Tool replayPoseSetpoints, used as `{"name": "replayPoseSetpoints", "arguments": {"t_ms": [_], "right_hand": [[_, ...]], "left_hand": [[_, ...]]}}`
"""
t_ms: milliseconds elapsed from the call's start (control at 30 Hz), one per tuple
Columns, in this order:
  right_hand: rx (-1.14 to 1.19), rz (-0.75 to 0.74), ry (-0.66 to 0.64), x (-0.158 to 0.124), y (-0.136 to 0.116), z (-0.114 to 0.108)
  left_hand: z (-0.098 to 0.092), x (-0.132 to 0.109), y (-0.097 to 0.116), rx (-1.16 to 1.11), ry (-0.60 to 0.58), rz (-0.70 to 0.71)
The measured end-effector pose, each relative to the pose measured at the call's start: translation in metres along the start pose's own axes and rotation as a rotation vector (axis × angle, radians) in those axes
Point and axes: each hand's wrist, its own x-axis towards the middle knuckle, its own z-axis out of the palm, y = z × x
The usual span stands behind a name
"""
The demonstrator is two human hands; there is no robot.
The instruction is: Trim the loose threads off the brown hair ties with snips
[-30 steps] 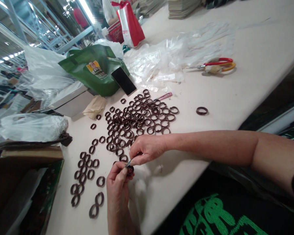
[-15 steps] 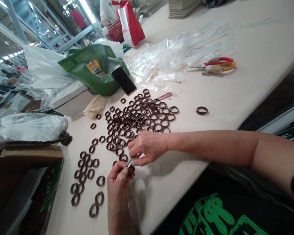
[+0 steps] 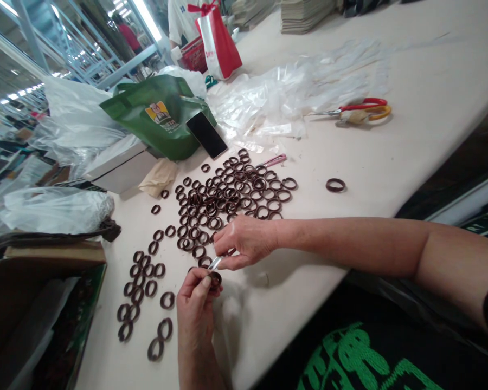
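My left hand point(image 3: 198, 295) is closed, pinching a dark brown loop point(image 3: 215, 280) between thumb and fingers. Above it, my right hand point(image 3: 244, 244) grips small silver snips point(image 3: 215, 263), their tip at the upper edge of that loop. My fingers cover most of the snips' handles. Just beyond both hands spreads a heap of similar brown loops point(image 3: 211, 203), some overlapping. More loops point(image 3: 138, 281) lie loosely to the left of my left hand, and a single loop point(image 3: 335, 185) sits apart on the right.
A pink-handled tool point(image 3: 274, 160) lies beside the heap. Behind are a phone point(image 3: 206, 134), a green bag point(image 3: 158, 116), clear plastic bags point(image 3: 268, 97) and scissors point(image 3: 353, 111). An open carton point(image 3: 52, 252) stands at the left. A person point(image 3: 183, 24) is at the far end.
The snips have lifted slightly from the loop, and the loop has turned a little in my left hand. Both hands otherwise stay in nearly the same place.
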Motion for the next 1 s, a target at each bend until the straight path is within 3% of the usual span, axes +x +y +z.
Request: {"name": "replayPoseSetpoints", "arguments": {"t_ms": [333,500,667,733,800,900,1000], "right_hand": [[0.003,-0.011,-0.011,-0.001,0.0,0.001],[-0.019,0.054,0.1,0.001,0.004,0.002],[-0.023,0.004,0.078,0.0,0.005,0.009],[-0.018,-0.008,0.047,-0.002,0.004,0.012],[-0.019,-0.014,0.01,-0.002,0.003,0.015],[-0.02,-0.011,-0.041,-0.003,0.003,0.02],[-0.01,-0.014,-0.084,-0.004,0.003,0.025]], "left_hand": [[0.01,-0.001,0.004,0.054,0.034,0.053],[0.017,0.009,0.0,0.228,0.144,0.212],[0.009,0.005,0.001,0.403,0.18,0.368],[-0.007,0.0,0.004,0.486,0.246,0.446],[-0.036,-0.004,0.008,0.571,0.357,0.482],[-0.097,-0.005,0.012,0.774,0.541,0.486],[-0.159,0.002,0.011,1.05,0.639,0.51]]}}
